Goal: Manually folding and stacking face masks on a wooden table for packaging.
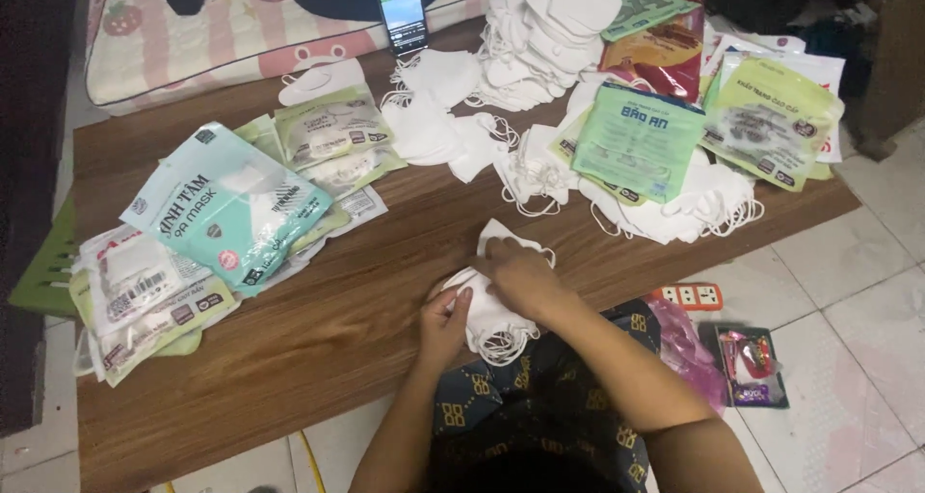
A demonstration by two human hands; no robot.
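Observation:
A small stack of white face masks (487,312) lies at the near edge of the low wooden table (318,339). My left hand (445,323) grips the stack's left side, fingers curled over it. My right hand (520,279) presses on top of the stack, fingertips pinching the upper mask. Ear loops hang off the stack's near side. A loose pile of white masks (540,40) sits at the back of the table. More white masks (674,209) spread to the right of it.
Sealed mask packets lie at the left (226,204) and green ones at the right (641,141). A phone (400,11) leans at the back edge. On the tiled floor at the right are a power strip (692,294) and a small snack packet (752,366).

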